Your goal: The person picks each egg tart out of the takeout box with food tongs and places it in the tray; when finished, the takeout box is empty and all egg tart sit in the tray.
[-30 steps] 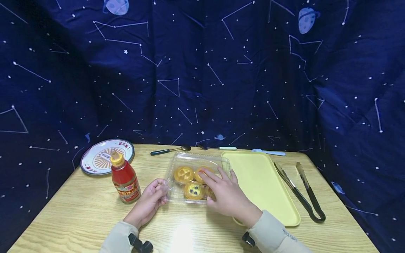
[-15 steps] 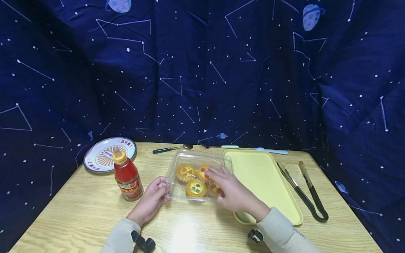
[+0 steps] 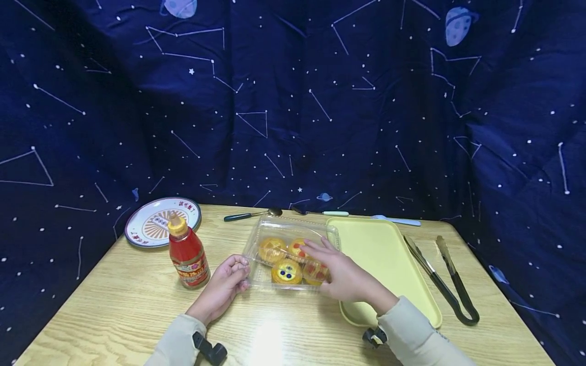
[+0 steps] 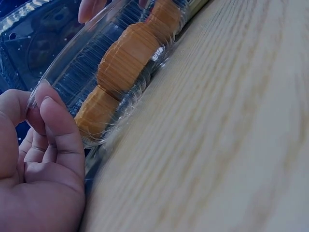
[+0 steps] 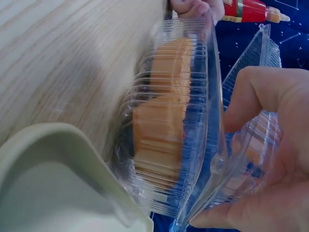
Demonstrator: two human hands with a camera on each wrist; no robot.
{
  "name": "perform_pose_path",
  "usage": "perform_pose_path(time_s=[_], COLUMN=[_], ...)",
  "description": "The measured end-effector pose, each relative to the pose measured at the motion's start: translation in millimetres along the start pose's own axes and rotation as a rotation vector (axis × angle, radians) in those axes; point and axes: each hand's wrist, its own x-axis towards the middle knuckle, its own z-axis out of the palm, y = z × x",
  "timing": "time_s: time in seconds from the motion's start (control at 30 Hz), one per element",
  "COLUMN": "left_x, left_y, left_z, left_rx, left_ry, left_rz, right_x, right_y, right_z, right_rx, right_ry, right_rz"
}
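A clear plastic food box (image 3: 259, 275) with egg-tart-like pastries (image 3: 286, 272) sits near the middle of the table. My left hand (image 3: 222, 287) pinches its left rim; the left wrist view shows thumb and finger meeting on the thin plastic edge (image 4: 44, 83). Across the right side reaches my right hand (image 3: 345, 277), fingers over the lid and thumb at the front corner. In the right wrist view, the right hand (image 5: 277, 150) curls round the lid's edge. Lid and base stand partly apart there; how far is unclear through the transparent plastic. The right hand covers the box's right side.
Right of the box lies a yellow tray (image 3: 384, 279), then black-handled tongs (image 3: 458, 300). A red sauce bottle (image 3: 187, 256) stands left, before a patterned plate (image 3: 142, 236). Along the back lie a spoon (image 3: 274, 211), a pale green-handled utensil (image 3: 335, 213) and a blue fork (image 3: 397, 221).
My right hand has shifted a little rightward, its fingers drawing back from over the pastries, so more of the right-hand ones show. My left hand keeps its hold on the box.
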Motion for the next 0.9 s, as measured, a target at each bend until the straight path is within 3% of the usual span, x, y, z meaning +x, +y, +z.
perform_pose_path(time_s=[0.47,0.6,0.77,0.9], left_x=[-0.7,-0.1,-0.7,-1.6], left_y=[0.5,0.5,0.5,-0.1], left_z=[0.9,0.3,-0.5,-1.4], left_rx=[0.012,-0.005,-0.025,-0.028], left_ry=[0.004,0.022,0.038,0.024], left_rz=[0.02,0.027,0.004,-0.023], right_x=[1,2,3,5], right_y=[6,10,11,14], right_z=[-11,-21,-31,-37], right_rx=[0.056,0.122,0.081,0.108], right_ry=[0.035,0.09,0.183,0.282], right_rz=[-0.068,-0.072,-0.108,-0.081])
